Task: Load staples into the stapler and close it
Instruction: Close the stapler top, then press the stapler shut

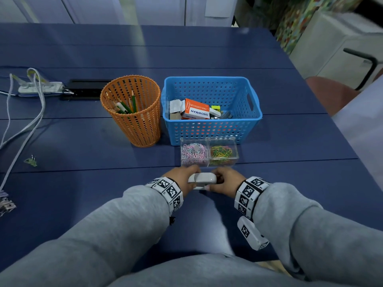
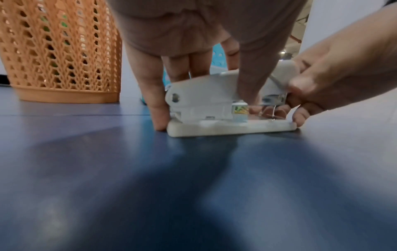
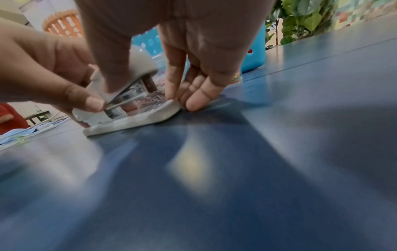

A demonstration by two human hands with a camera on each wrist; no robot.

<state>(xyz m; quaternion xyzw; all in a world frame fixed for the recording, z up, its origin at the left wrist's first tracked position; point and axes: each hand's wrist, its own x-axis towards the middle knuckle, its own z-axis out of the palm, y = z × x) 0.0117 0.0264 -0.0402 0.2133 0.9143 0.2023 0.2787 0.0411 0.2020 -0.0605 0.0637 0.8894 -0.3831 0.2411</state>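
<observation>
A small white stapler [image 1: 202, 179] stands on the blue table [image 1: 93, 193] between my two hands. My left hand [image 1: 182, 178] holds its hinge end. In the left wrist view the thumb [image 2: 253, 81] lies across the top cover of the stapler [image 2: 206, 95] and the fingers reach down behind it. My right hand [image 1: 225, 180] holds the front end. In the right wrist view its thumb presses on the cover of the stapler [image 3: 139, 117] and its fingertips [image 3: 193, 101] sit at the tip of the base. The cover is tilted a little above the base, showing metal parts. No loose staples show.
Just beyond the hands stands a clear two-part box of paper clips [image 1: 209, 154]. Behind it are a blue basket [image 1: 207, 131] with small boxes and an orange mesh cup [image 1: 134, 121] of pencils. Cables and a power strip [image 1: 39, 88] lie at far left.
</observation>
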